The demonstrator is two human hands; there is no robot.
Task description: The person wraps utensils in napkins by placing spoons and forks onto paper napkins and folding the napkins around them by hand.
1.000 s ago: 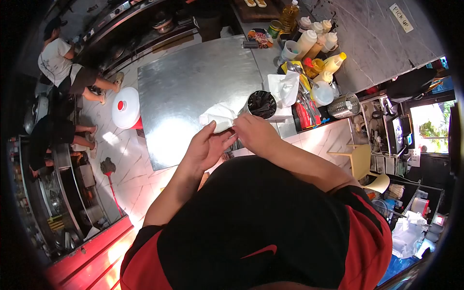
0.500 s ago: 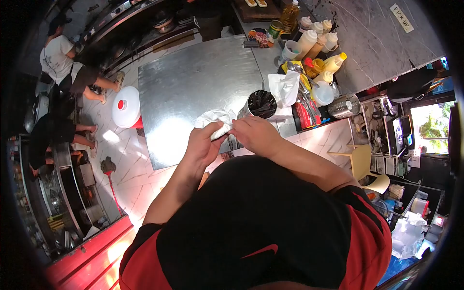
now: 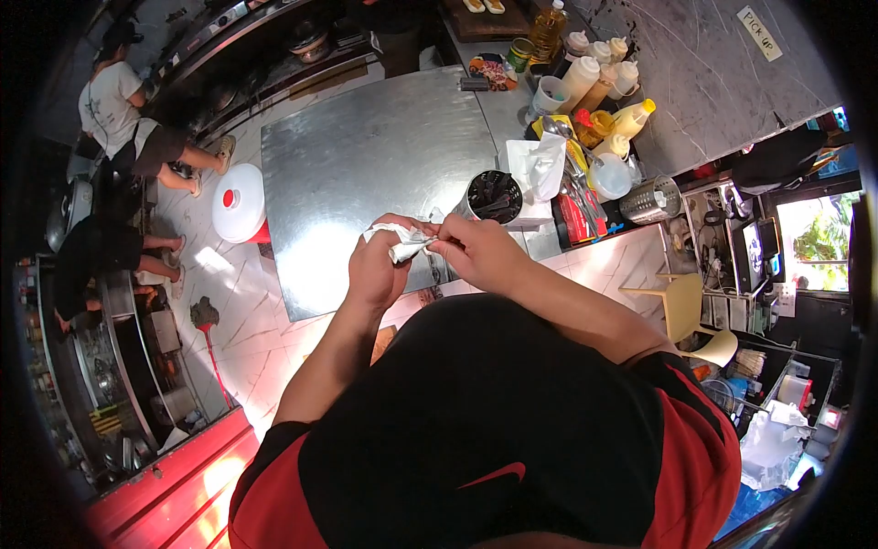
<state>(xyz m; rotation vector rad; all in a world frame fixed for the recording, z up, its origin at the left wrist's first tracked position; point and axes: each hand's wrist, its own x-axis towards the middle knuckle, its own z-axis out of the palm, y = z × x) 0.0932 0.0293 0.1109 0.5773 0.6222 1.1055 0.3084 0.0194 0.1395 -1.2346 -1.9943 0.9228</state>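
My left hand (image 3: pixel 377 270) is closed around a crumpled white tissue or cloth (image 3: pixel 384 236) above the near edge of the steel table. Part of the white bundle is tucked under the fingers, and a greyish strip shows at its right end. My right hand (image 3: pixel 483 254) pinches at that end, its fingertips almost touching my left fingers. What lies between the right fingertips is too small to make out. Just beyond my right hand stands a round metal holder (image 3: pixel 495 197) with dark utensils in it. Beside it is a white tissue box (image 3: pixel 529 212) with a tissue sticking out.
The steel table (image 3: pixel 366 146) extends ahead. Sauce bottles (image 3: pixel 581 80), spoons and a perforated metal holder (image 3: pixel 651 200) crowd the right counter. A white-lidded bucket (image 3: pixel 240 203) stands left on the floor. Co-workers, one in a white shirt (image 3: pixel 110 105), are at the left and back.
The white tissue or cloth has been gathered smaller into my left hand, which has turned and closed more over it. My right hand stays nearly in place, fingertips still at its end.
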